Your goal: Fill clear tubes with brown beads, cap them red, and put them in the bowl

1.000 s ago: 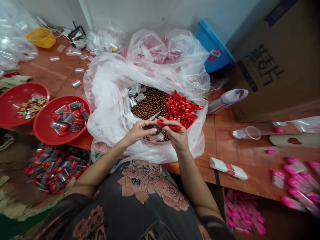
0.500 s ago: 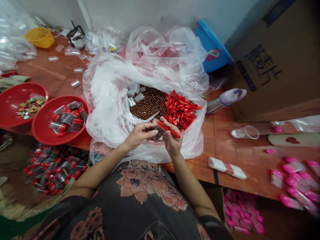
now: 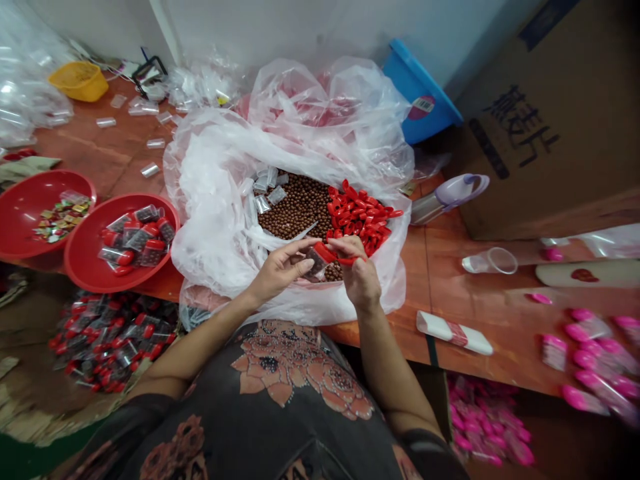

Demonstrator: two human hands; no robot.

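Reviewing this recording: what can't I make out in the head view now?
Head view, all:
Clear container: one end behind the left hand.
Red pieces in the right hand: count hidden by fingers.
Pink-capped containers at right: blurred, some cut by the edge.
Label on blue basin: print too small.

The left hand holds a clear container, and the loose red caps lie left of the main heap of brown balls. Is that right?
Not quite. In the head view, the loose red caps lie right of the main heap of brown balls; the left hand does hold a clear container.
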